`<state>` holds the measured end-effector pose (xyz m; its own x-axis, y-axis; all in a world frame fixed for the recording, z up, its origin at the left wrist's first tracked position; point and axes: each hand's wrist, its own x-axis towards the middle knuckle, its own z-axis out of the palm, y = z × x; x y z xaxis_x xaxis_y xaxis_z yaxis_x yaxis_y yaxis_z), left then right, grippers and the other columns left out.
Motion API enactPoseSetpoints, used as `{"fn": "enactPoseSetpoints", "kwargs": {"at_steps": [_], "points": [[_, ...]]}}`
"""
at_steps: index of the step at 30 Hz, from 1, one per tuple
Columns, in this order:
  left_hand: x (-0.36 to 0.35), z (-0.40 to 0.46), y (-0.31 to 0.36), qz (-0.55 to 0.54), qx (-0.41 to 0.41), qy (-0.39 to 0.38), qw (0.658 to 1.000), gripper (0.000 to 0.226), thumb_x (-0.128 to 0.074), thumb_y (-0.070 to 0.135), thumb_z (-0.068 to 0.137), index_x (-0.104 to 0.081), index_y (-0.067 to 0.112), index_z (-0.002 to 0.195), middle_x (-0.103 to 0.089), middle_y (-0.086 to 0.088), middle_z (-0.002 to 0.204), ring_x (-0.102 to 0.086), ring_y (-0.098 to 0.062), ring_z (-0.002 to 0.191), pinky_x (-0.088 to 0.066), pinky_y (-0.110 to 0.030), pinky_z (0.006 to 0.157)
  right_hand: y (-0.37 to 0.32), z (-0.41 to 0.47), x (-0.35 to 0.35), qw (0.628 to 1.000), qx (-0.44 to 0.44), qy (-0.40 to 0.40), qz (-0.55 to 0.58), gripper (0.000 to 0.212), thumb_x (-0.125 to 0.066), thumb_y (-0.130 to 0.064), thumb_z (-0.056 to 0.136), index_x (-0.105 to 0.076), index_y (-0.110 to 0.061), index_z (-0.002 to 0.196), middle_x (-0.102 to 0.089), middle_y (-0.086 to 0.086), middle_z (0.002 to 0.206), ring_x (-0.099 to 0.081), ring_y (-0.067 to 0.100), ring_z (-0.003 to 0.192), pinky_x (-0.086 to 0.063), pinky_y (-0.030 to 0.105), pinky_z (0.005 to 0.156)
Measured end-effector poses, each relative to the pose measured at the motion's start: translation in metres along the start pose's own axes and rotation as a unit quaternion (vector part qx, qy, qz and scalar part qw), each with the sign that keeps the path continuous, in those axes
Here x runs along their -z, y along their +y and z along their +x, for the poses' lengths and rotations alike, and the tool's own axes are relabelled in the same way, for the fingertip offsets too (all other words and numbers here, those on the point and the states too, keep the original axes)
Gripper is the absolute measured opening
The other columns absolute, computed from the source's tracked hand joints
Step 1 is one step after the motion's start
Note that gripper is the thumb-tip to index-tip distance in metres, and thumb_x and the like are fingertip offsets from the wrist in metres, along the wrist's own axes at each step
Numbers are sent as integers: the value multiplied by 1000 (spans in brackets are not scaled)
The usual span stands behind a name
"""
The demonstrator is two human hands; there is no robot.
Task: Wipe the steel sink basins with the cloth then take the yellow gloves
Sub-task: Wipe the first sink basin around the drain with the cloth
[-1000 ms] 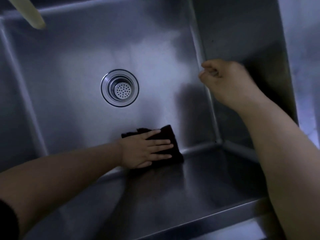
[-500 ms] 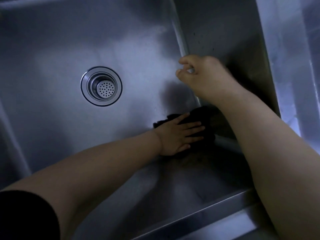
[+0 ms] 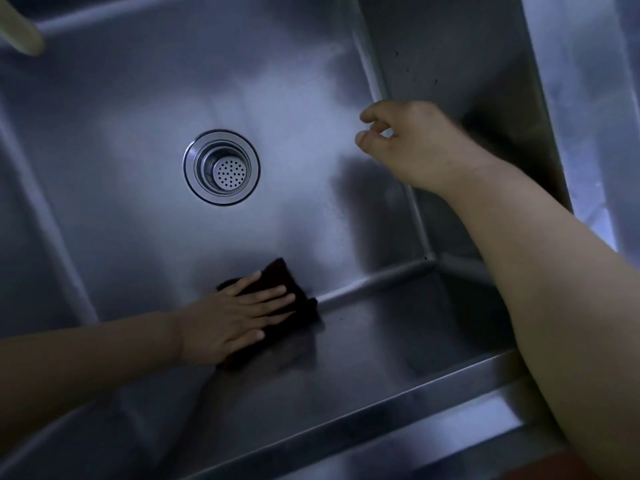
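Dark, soft cloth [image 3: 280, 299] is lying flat on the basin [image 3: 138, 237] floor, right at the seam where the floor is meeting the near wall, well below the drain [image 3: 221, 167]. You are pressing it down with your left hand [image 3: 228, 320], fingers straight and spread over it, palm flat. Judging by how it is folding and hugging the steel, it is light and limp, probably damp, so it is likely to bunch or slip out from under the palm; keeping a flat, wide press over its middle looks better than pinching a corner. Your right hand [image 3: 415, 143] is hovering above the floor beside the right wall, fingers loosely curled and holding nothing. The steel is looking smooth, dimly lit and probably slick, with a few dark specks showing on the right wall. A pale yellowish shape [image 3: 20, 32] is poking into the top left corner; you cannot tell whether it belongs to the gloves. Only one basin is showing in this single head view, and little of the room beyond its rim.
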<state>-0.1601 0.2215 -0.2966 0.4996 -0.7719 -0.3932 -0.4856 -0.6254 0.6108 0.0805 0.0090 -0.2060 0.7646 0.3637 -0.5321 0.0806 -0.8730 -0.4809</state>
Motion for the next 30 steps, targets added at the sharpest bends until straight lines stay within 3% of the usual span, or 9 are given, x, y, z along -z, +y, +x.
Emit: {"fn": "enactPoseSetpoints", "kwargs": {"at_steps": [2,4,13,18,22,24,26,28,30], "points": [[-1,15,3,-19,16,-24,999,49,-16,34,101,-11,24,148,2,9,155,9,-13,144,20,-38,113,-1,0,1,1000,0,1,4,41,-53,-41,91,-53,-26,128,-58,-3,127,-57,17,109,-48,37,94],[4,42,8,-29,20,-20,999,49,-16,34,101,-6,25,149,7,11,155,16,-8,142,22,-34,113,-1,0,1,1000,-2,-2,5,41,-53,-41,91,-53,-25,130,-57,-2,128,-56,17,110,-47,36,96],[41,185,47,-125,31,10,992,50,-14,34,103,-7,21,150,-6,2,159,4,-9,144,18,-29,111,3,7,0,1000,1,18,9,43,-51,-44,91,-53,-25,129,-58,-2,127,-56,16,111,-46,33,93],[37,193,42,-82,22,71,994,48,-17,33,103,-15,23,150,-8,6,158,2,-6,144,20,-24,109,5,11,-1,999,-4,49,16,40,-53,-43,90,-56,-24,126,-61,-3,119,-56,11,105,-38,21,83],[28,183,28,19,20,90,996,50,-14,40,102,-14,27,150,-6,6,158,4,-10,145,23,-30,110,7,11,-2,998,-8,56,-14,39,-54,-42,90,-58,-24,124,-64,-2,118,-57,14,105,-35,19,80],[24,166,13,92,25,107,990,53,-18,45,100,-16,27,149,-9,2,158,-1,-16,146,16,-40,114,7,11,-3,999,-7,51,-18,38,-54,-42,90,-58,-24,123,-64,-2,117,-58,15,104,-38,22,80],[21,144,-2,132,28,123,983,59,-32,52,95,-27,25,147,-23,-3,155,-17,-22,144,-3,-52,116,8,11,-5,998,-8,48,-27,38,-54,-42,89,-59,-25,123,-65,-2,115,-58,18,103,-40,24,82],[24,123,-17,147,39,142,978,68,-46,58,86,-38,23,143,-34,-6,150,-30,-24,139,-16,-50,115,7,11,-6,998,-11,44,-32,38,-54,-42,89,-59,-25,123,-65,-2,115,-59,19,101,-40,24,81],[33,106,-39,157,77,169,970,72,-45,61,81,-41,21,142,-37,-9,148,-33,-27,138,-14,-45,114,7,11,-6,999,-14,36,-30,38,-54,-41,90,-58,-25,124,-65,-1,116,-59,18,100,-39,23,79]]}}
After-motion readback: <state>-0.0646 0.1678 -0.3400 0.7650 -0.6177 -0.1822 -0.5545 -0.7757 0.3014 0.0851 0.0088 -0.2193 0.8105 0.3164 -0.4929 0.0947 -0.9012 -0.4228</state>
